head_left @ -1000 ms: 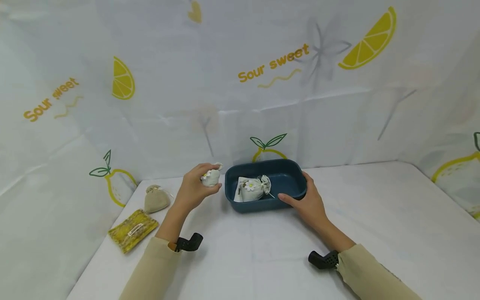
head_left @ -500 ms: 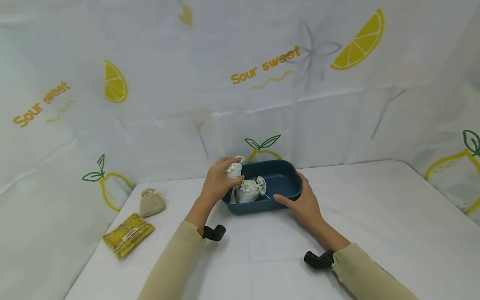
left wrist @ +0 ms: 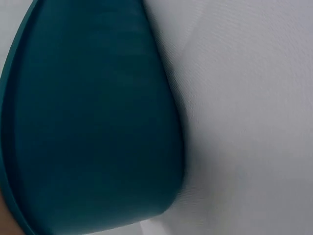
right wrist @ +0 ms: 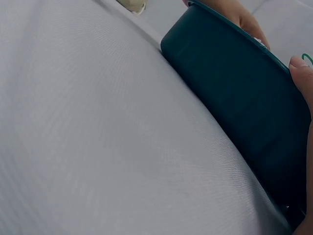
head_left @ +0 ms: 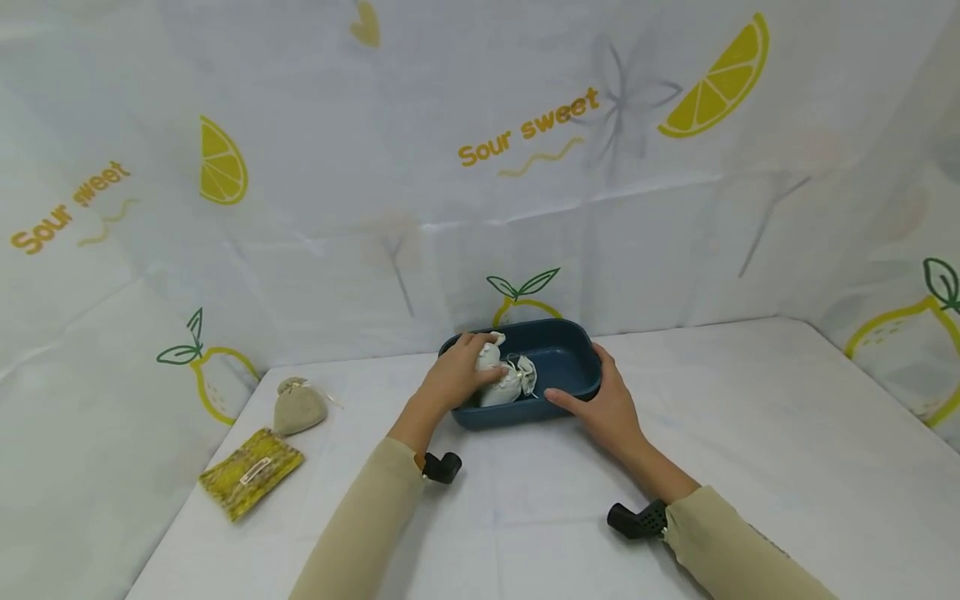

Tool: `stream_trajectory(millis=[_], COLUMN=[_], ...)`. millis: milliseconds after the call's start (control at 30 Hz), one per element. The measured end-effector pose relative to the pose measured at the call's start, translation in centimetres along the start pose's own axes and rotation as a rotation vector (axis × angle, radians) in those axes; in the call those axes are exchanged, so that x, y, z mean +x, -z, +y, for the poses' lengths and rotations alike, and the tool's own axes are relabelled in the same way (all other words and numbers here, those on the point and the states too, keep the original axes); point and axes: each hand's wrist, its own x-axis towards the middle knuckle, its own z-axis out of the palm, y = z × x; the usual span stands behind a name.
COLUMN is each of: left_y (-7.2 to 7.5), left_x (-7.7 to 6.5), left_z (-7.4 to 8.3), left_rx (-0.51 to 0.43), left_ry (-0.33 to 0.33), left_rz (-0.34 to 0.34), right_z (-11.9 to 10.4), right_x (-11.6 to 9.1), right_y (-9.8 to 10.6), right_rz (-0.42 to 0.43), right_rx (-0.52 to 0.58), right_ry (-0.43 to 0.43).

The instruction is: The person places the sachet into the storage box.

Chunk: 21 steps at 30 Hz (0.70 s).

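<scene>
Inside the left end of a dark blue plastic bin, my left hand holds a small white drawstring pouch. Its fingers cover part of the pouch. A second white drawstring pouch lies in the bin just in front of it. My right hand grips the bin's right front corner, thumb over the front rim. The left wrist view is filled mostly by the bin's outer wall. In the right wrist view, the right thumb lies at the rim, and the left hand shows beyond it.
On the white-covered table, a beige drawstring pouch lies to the left. Close in front of it is a flat yellow patterned packet with a pale label. A white lemon-print cloth hangs behind the bin.
My left hand has carried the white pouch rightward over the rim and down into the bin's left end. A white printed card seen there earlier is now hidden. The right hand keeps its grip.
</scene>
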Motion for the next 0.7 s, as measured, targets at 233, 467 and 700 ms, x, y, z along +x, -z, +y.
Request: stream_trajectory(millis=[233,467,700], left_y=[-0.2,0.0,0.5], left_x=[0.0,-0.9,-2.2], left_z=[0.1,-0.1,-0.4], left_rx=[0.192,0.104,0.061], left_ry=[0.028,0.034,-0.062], left_rz=[-0.01,0.035,0.162], right_z=[0.1,0.2,0.2], right_x=[-0.1,0.0,0.1], right_y=[-0.2,-0.4,-0.2], right_rz=[0.005,-0.003,0.006], right_rx=[-0.011,-0.004,-0.013], right_ry=[0.002,-0.001,0.01])
